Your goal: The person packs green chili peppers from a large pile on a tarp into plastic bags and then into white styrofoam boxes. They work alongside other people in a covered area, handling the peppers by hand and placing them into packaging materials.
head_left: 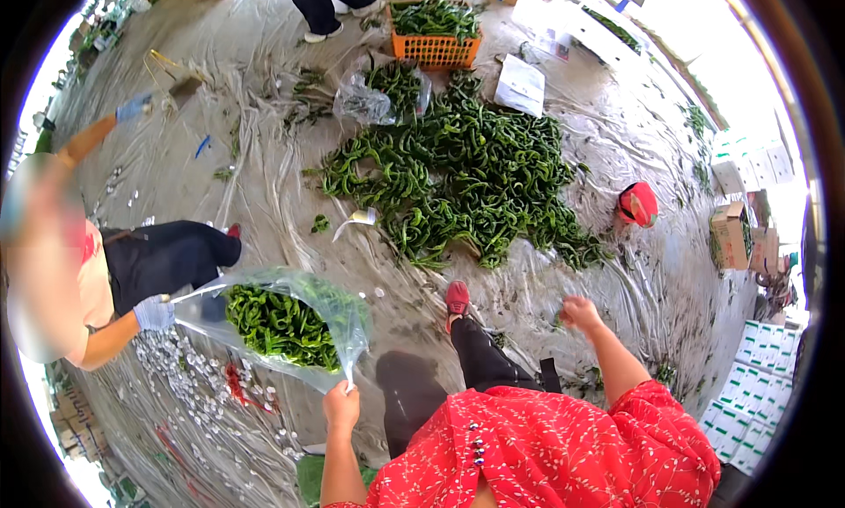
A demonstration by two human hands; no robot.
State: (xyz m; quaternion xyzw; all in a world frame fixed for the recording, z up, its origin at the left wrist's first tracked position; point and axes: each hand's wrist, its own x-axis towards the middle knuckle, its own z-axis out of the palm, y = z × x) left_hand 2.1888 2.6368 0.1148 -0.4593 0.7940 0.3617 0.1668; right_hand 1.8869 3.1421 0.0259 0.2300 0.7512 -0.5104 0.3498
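My left hand (341,406) pinches a gathered corner of a clear plastic bag (352,327), spread wide at its mouth. Inside lies a heap of green chili peppers (282,326). A co-worker's gloved hand (155,313) grips the opposite corner, so the bag hangs stretched between us. Over the floor to the right, my right hand (579,312) is away from the bag, its fingers loosely curled and no object visible in them. Beyond my red shoe (457,297) spreads a big pile of green chili peppers (480,173) on plastic sheeting.
An orange crate (436,52) of peppers stands past the pile, near another person's legs (321,4). The co-worker's other gloved hand (134,106) is beside a dustpan (183,87). A red bundle (637,204) sits right of the pile. Cartons (731,235) and stacked white boxes (750,393) line the right side.
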